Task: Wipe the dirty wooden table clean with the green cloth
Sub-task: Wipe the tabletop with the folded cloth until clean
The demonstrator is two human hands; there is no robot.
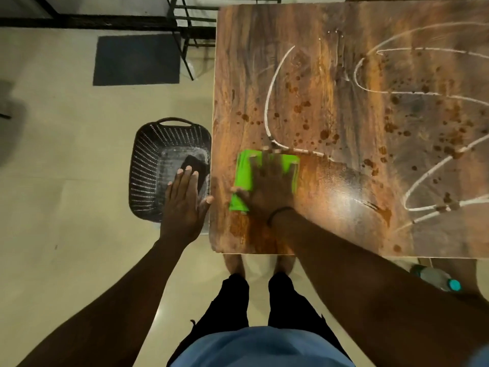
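The brown wood-grain tabletop (344,75) fills the upper right, its left edge and near edge both in view and its right side cut off by the frame. A folded bright green cloth (244,176) lies flat near the near left corner, a short way in from the left edge. The right hand (270,186) presses on it with fingers spread flat, covering most of the cloth's middle; the hand is blurred, so the fingertips are hard to make out. A thin dark band (280,211) circles that wrist. Beyond the cloth, white looping chalk-like lines (268,102) and rust-brown splatter spots (324,133) spread over the far and right parts of the wood, while the patch just right of the hand shows a wet-looking sheen.

The left hand (184,205) hangs off the tabletop's left edge, open with fingers straight and together, thumb tip close to the edge, holding nothing. Below it on the pale floor (66,181) stands a dark perforated plastic basket (148,165) just beside the table, with a dark flat object (194,165) in it, partly hidden by the fingers. A grey floor mat (136,59) lies farther off. A clear bottle with a teal cap (436,279) lies below the near edge, partly hidden.
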